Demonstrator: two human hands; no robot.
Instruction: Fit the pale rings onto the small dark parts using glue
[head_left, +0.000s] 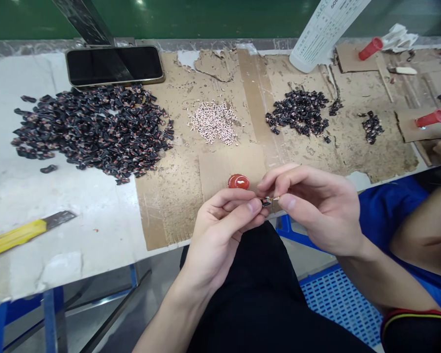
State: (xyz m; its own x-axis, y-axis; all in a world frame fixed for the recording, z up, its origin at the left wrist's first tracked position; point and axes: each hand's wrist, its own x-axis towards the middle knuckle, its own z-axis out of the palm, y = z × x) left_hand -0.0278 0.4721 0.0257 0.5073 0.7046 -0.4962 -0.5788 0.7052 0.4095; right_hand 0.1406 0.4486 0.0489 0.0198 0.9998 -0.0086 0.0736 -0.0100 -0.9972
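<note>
Between the thumb and fingers of my left hand (224, 228) is a small black part (266, 202) with orange and metallic bits at its end. My right hand (316, 206) pinches a tiny pale piece (277, 198) right at that end; I cannot tell whether the two are joined. Both hands are held over the table's front edge. Just beyond them, a glossy red-orange blob (238, 182) sits on a square of cardboard (215, 169). Farther back lies a heap of tiny pale pinkish pieces (213, 122).
A large pile of black parts (95, 130) lies left, with smaller heaps (301, 113) on the right. Behind stand a phone (115, 66) and a white bottle (316, 39). A yellow utility knife (29, 233) lies at left, blade exposed. A person in blue (382, 211) sits close at right.
</note>
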